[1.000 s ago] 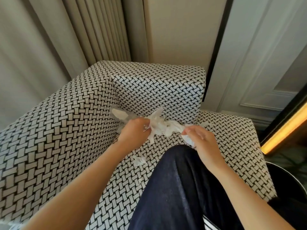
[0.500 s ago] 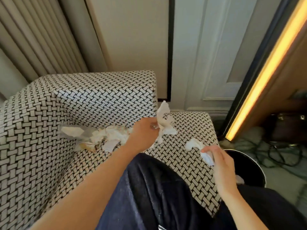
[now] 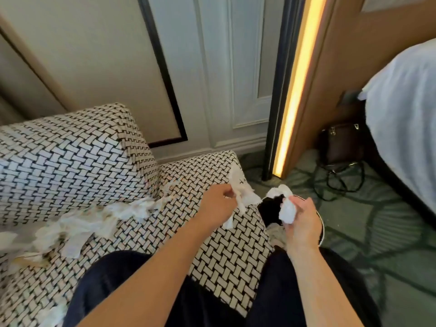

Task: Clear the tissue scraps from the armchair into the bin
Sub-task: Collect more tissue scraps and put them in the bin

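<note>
A hotel-like bedroom: white-sheeted bed [image 3: 405,128], patterned armchair [image 3: 70,161], lit door frame [image 3: 292,90].

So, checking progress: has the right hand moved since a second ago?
Yes. Gripping a tissue wad, the right hand went rightward off the armchair seat to above the bin.

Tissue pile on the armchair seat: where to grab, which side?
Likely take the tissue pile by its bulky middle, from above, raking it toward the front of the seat. It lies loose and flat against the upright panel, so the rear is blocked.
</note>
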The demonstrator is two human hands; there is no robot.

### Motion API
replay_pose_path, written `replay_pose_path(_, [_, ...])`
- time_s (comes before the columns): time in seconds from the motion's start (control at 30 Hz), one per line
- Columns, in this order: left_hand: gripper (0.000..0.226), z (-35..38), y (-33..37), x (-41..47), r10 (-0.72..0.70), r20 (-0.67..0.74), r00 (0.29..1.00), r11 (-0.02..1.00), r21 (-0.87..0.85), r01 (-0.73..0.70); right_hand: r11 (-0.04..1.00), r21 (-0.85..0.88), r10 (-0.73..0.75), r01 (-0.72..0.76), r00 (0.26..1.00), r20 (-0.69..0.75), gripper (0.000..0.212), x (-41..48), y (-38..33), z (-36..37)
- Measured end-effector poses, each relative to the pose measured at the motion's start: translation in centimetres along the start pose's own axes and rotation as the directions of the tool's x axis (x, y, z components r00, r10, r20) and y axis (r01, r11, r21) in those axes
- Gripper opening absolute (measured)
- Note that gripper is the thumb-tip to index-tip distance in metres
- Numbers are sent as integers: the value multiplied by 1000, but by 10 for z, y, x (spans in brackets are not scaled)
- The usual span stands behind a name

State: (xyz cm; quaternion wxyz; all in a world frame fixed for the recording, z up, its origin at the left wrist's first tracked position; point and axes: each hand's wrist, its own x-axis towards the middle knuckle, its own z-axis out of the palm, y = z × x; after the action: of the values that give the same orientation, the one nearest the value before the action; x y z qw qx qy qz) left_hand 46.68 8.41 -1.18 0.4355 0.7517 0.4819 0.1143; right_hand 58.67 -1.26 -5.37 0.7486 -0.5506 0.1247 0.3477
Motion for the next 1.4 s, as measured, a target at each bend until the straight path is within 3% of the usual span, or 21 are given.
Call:
replay_pose_path(0.1, [18, 18, 4, 16, -13, 16, 1000, 999, 48, 13, 957, 209, 210, -201, 977, -22, 40, 14, 1, -7])
replay_pose_path(0.2, [20, 35, 13, 32, -6, 64, 998, 998, 56, 3, 917, 285, 299, -278, 954, -32, 41, 24, 0, -8])
replay_pose_path(0.37, [22, 60, 30, 50, 51, 139, 989, 989, 133, -69, 917, 295, 311, -270, 945, -104, 41, 47, 1, -6])
replay_pose_path(0.57, [7, 75, 39, 55, 52, 310, 949, 979, 170, -109, 903, 319, 354, -289, 920, -169, 37, 59, 3, 2])
replay_pose_path(0.67, [36, 77, 34, 51, 29, 318, 948, 987, 143, -78, 891, 342, 370, -297, 913, -171, 38, 57, 5, 4])
replay_pose_path(0.73, [43, 76, 30, 49, 39, 290, 956, 985, 150, -86, 887, 345, 382, -307, 908, -173, 36, 56, 5, 5])
replay_pose_path(1.0, [35, 62, 27, 36, 58, 267, 962, 984, 150, -100, 889, 308, 332, -338, 940, 74, 51, 46, 5, 8])
replay_pose_path(1.13, [33, 51, 31, 26, 75, 274, 959, 984, 133, -115, 902, 294, 269, -314, 945, 185, 44, 42, 6, 4])
replay_pose_path(1.33, [31, 29, 27, 3, 97, 268, 959, 977, 160, -143, 939, 212, 217, -269, 946, 239, 40, 19, 4, -5])
replay_pose_path(1.4, [31, 17, 25, -7, 108, 271, 957, 970, 183, -161, 976, 116, 161, -187, 965, 207, 33, 11, 3, -4])
